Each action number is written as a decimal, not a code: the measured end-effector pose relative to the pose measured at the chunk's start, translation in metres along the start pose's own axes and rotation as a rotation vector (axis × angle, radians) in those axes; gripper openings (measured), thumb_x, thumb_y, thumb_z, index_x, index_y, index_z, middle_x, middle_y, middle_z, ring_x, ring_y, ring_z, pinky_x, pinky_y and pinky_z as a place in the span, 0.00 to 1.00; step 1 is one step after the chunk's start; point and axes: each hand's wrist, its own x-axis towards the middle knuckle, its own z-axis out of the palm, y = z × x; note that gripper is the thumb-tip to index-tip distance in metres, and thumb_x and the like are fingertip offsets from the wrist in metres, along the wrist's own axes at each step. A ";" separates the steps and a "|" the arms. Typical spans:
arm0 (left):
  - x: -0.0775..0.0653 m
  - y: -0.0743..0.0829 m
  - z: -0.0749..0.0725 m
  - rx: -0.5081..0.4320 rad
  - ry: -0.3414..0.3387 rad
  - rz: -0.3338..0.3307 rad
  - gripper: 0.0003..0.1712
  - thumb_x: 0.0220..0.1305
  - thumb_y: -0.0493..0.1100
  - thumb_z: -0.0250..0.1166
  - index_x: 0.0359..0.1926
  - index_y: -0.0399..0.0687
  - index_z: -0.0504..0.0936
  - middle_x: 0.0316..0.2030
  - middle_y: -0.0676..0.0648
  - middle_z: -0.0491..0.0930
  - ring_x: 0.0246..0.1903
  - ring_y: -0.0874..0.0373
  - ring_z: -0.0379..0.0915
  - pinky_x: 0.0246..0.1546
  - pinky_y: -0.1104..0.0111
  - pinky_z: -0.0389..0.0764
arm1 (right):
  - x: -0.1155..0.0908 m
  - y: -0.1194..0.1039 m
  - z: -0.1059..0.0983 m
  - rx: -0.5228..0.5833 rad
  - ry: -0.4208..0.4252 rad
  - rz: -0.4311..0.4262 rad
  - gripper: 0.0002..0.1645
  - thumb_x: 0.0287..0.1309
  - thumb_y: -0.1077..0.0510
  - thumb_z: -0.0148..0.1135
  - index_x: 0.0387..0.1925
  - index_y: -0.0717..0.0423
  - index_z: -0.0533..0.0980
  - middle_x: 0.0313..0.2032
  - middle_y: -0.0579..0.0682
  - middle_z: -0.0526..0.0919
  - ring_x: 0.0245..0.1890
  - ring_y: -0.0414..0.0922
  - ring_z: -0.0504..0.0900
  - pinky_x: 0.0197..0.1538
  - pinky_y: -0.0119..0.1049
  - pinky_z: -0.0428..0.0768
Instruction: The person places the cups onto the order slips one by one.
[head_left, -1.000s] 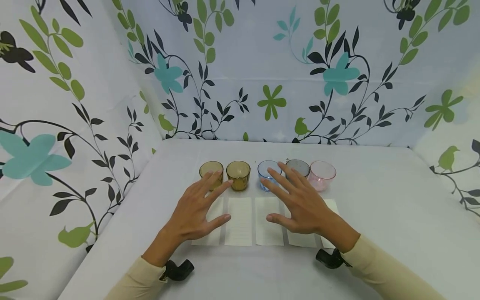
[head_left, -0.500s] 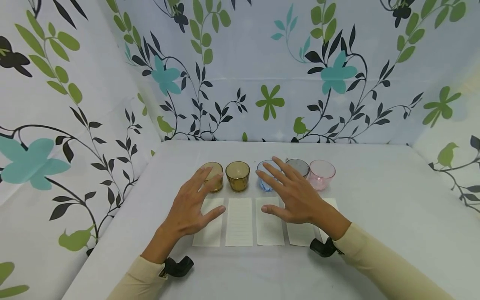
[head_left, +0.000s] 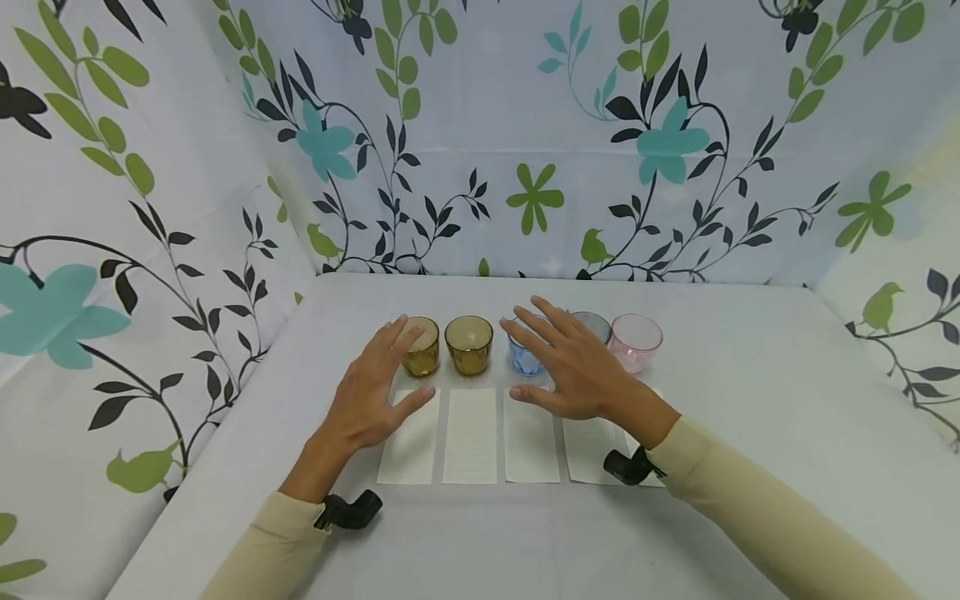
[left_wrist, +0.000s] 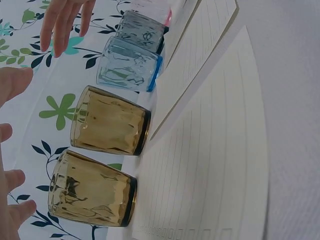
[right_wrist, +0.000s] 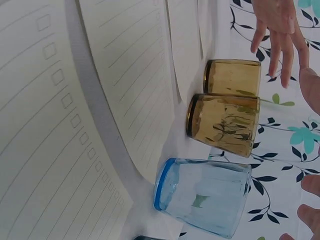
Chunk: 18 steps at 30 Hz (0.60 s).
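Apparently, 2 hands (head_left: pixel 367 396) (head_left: pixel 579 371) hover (near glasses (head_left: pixel 469 348)).

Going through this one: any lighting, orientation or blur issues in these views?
Head: soft, fairly even light, faint shadow on the table; left hand and right hand show no obvious motion blur. Left wrist: turned sideways, amber glasses still distinct. Right wrist: also sideways, paper slips' ruled lines discernible.

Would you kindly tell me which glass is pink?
The rightmost glass in the head view; the others are a grey glass, blue glass and two amber glasses.
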 end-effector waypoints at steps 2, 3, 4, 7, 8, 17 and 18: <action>0.002 -0.002 0.000 -0.018 0.000 -0.011 0.47 0.64 0.62 0.63 0.79 0.61 0.56 0.79 0.47 0.52 0.77 0.45 0.48 0.63 0.32 0.64 | 0.004 0.000 0.002 -0.001 -0.009 0.006 0.53 0.62 0.26 0.53 0.80 0.44 0.53 0.78 0.52 0.57 0.79 0.57 0.48 0.75 0.61 0.56; 0.002 -0.003 0.000 -0.029 0.000 -0.019 0.47 0.64 0.62 0.63 0.79 0.62 0.56 0.79 0.48 0.52 0.78 0.45 0.48 0.63 0.32 0.64 | 0.005 0.000 0.003 0.003 -0.014 0.009 0.52 0.62 0.26 0.52 0.80 0.44 0.53 0.78 0.51 0.57 0.79 0.57 0.48 0.75 0.62 0.56; 0.002 -0.004 0.000 -0.038 -0.001 -0.027 0.47 0.64 0.62 0.63 0.79 0.63 0.55 0.80 0.49 0.51 0.78 0.45 0.47 0.63 0.32 0.63 | 0.008 -0.001 0.004 0.003 -0.018 0.011 0.52 0.63 0.26 0.52 0.80 0.44 0.53 0.78 0.51 0.57 0.79 0.57 0.48 0.75 0.61 0.56; 0.001 -0.008 0.000 -0.075 -0.007 -0.051 0.47 0.64 0.61 0.63 0.80 0.66 0.54 0.80 0.49 0.50 0.77 0.44 0.48 0.63 0.31 0.62 | 0.014 -0.002 0.008 0.025 -0.030 0.017 0.52 0.63 0.25 0.51 0.80 0.44 0.53 0.78 0.51 0.56 0.79 0.56 0.48 0.75 0.60 0.55; 0.000 -0.009 0.000 -0.088 -0.014 -0.061 0.47 0.64 0.61 0.63 0.80 0.67 0.52 0.80 0.49 0.49 0.78 0.44 0.47 0.63 0.30 0.62 | 0.016 -0.002 0.010 0.037 -0.030 0.016 0.52 0.63 0.26 0.51 0.80 0.45 0.53 0.78 0.51 0.56 0.79 0.56 0.48 0.76 0.60 0.55; 0.005 -0.020 0.006 -0.194 -0.017 -0.092 0.46 0.67 0.59 0.60 0.81 0.62 0.50 0.80 0.47 0.46 0.78 0.43 0.44 0.69 0.33 0.55 | 0.030 -0.001 0.020 0.063 0.002 -0.001 0.52 0.63 0.27 0.53 0.80 0.48 0.54 0.77 0.53 0.60 0.79 0.58 0.51 0.75 0.58 0.57; 0.006 -0.022 0.006 -0.211 -0.011 -0.100 0.46 0.67 0.58 0.60 0.81 0.63 0.50 0.80 0.47 0.47 0.78 0.43 0.44 0.69 0.33 0.55 | 0.032 -0.001 0.020 0.062 0.007 -0.001 0.53 0.63 0.28 0.54 0.79 0.48 0.55 0.77 0.54 0.61 0.78 0.58 0.52 0.75 0.58 0.58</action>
